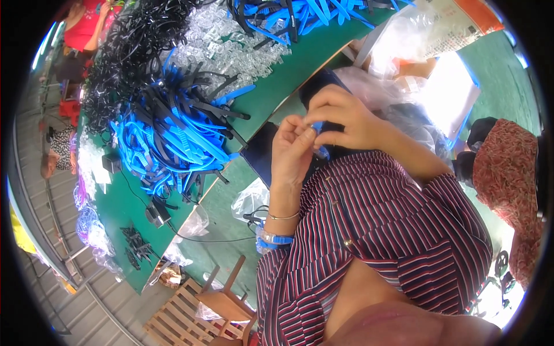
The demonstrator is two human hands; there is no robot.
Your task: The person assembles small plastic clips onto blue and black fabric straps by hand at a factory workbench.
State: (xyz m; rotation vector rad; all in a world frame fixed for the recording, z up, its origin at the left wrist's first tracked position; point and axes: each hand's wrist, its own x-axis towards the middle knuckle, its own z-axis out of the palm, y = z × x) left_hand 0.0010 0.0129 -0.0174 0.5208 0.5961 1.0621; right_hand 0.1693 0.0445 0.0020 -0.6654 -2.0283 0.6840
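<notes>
My left hand [291, 151] and my right hand [349, 120] meet in front of my body, beyond the table's edge. Both are closed, thumbs and fingers pinching a small blue strap [322, 152]. Most of the strap is hidden by the fingers; a short blue end shows below them. To the left, on the green table [271, 95], lies a heap of blue and black straps [179, 130]. Behind it spreads a pile of clear plastic pieces [248, 60]. More blue straps [314, 14] lie at the far side.
A tangle of glossy black strips [135, 55] covers the table's far left. A small black device [157, 213] with a cable sits near the edge. Small black parts [137, 247] lie nearby. A wooden stool [228, 300] stands lower left; plastic bags [404, 86] lie to the right.
</notes>
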